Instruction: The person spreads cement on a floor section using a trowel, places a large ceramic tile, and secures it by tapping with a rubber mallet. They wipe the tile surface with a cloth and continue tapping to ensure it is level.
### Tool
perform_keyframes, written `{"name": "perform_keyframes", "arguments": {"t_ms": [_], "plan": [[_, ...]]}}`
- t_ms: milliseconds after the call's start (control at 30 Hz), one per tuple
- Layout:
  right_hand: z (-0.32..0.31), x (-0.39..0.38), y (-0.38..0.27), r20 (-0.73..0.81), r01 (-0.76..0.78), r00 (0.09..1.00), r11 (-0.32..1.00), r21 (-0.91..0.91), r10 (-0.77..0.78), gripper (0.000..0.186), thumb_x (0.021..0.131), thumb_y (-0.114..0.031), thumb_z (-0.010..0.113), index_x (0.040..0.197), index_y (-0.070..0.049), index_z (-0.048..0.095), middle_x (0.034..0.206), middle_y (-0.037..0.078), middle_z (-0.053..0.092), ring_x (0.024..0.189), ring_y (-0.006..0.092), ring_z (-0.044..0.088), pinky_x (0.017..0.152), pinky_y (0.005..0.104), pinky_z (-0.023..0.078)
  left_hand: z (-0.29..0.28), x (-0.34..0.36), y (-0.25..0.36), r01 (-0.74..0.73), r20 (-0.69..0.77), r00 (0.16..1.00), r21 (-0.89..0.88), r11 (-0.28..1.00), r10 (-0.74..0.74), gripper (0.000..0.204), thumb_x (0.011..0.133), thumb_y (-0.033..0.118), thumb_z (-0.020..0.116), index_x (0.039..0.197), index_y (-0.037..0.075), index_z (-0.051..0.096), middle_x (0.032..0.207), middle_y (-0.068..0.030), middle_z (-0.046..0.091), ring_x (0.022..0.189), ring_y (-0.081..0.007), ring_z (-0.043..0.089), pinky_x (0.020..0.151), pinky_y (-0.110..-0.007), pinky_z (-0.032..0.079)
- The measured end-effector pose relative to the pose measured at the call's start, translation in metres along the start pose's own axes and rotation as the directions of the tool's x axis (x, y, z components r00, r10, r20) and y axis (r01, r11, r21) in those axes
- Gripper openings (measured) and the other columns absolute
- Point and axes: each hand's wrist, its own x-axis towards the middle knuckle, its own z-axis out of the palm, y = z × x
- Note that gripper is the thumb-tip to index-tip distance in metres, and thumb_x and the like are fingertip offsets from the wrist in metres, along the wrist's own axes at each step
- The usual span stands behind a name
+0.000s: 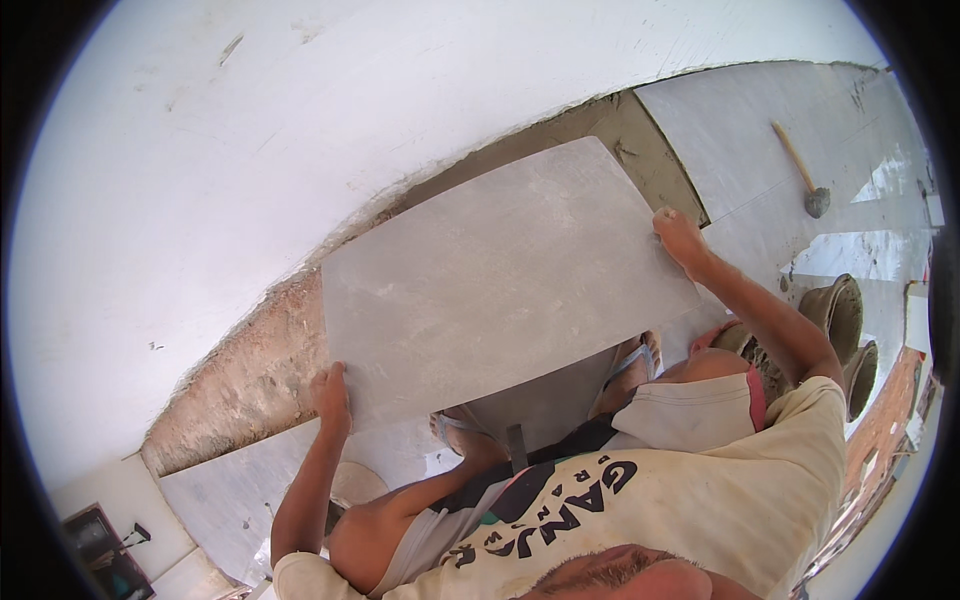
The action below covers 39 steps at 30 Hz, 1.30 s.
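A large pale grey tile (495, 265) is held between my two hands, over a strip of bare, rough floor (250, 370) beside the white wall. My left hand (330, 400) is closed on the tile's lower left side. My right hand (678, 240) grips its right edge near the upper corner. Grey mortar (650, 165) shows past the tile's top right. My sandalled feet (630, 370) are just below the tile's near edge.
The white wall (250, 120) runs along the upper left. Laid tiles (745, 130) at upper right bear a wooden-handled mallet (815, 195). Mortar-smeared buckets (830, 315) stand at my right. A dark object (105, 545) is at lower left.
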Motion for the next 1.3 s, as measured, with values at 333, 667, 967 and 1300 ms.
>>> {"name": "perform_keyframes", "arguments": {"t_ms": [333, 667, 967, 1300], "plan": [[-0.062, 0.085, 0.077, -0.149, 0.118, 0.978, 0.978, -0.171, -0.144, 0.032, 0.081, -0.025, 0.055, 0.094, 0.002, 0.066, 0.081, 0.019, 0.067, 0.080, 0.0299, 0.065, 0.078, 0.0432, 0.050, 0.152, 0.007, -0.001, -0.171, 0.040, 0.985, 0.043, 0.984, 0.169, 0.045, 0.089, 0.033, 0.056, 0.073, -0.009, 0.052, 0.071, -0.0189, 0.053, 0.070, -0.0290, 0.049, 0.071, -0.048, 0.039], [-0.079, 0.162, 0.106, -0.172, 0.138, 0.969, 0.967, -0.213, -0.176, 0.042, 0.081, -0.031, 0.056, 0.107, 0.000, 0.066, 0.103, 0.022, 0.069, 0.097, 0.0381, 0.065, 0.088, 0.0450, 0.049, 0.234, -0.029, 0.013, -0.248, -0.056, 0.966, 0.088, 0.965, 0.254, 0.048, 0.094, 0.036, 0.052, 0.075, -0.008, 0.057, 0.071, -0.0274, 0.057, 0.069, -0.0452, 0.053, 0.068, -0.054, 0.037], [-0.065, 0.192, 0.096, -0.192, 0.129, 0.965, 0.962, -0.239, -0.177, 0.043, 0.080, -0.032, 0.058, 0.111, -0.003, 0.067, 0.108, 0.021, 0.069, 0.102, 0.0358, 0.066, 0.092, 0.0439, 0.049, 0.263, -0.025, 0.002, -0.269, -0.189, 0.938, 0.129, 0.954, 0.290, 0.045, 0.094, 0.035, 0.052, 0.075, -0.006, 0.058, 0.069, -0.0256, 0.057, 0.069, -0.0441, 0.054, 0.067, -0.054, 0.037], [-0.049, 0.219, 0.101, -0.251, 0.171, 0.940, 0.955, -0.243, -0.232, 0.042, 0.080, -0.031, 0.057, 0.106, 0.001, 0.065, 0.098, 0.022, 0.069, 0.090, 0.0341, 0.066, 0.084, 0.0432, 0.050, 0.282, 0.000, -0.021, -0.294, -0.195, 0.935, 0.049, 0.955, 0.298, 0.043, 0.091, 0.032, 0.054, 0.069, -0.004, 0.051, 0.066, -0.0211, 0.052, 0.064, -0.0389, 0.050, 0.066, -0.052, 0.037]]}}
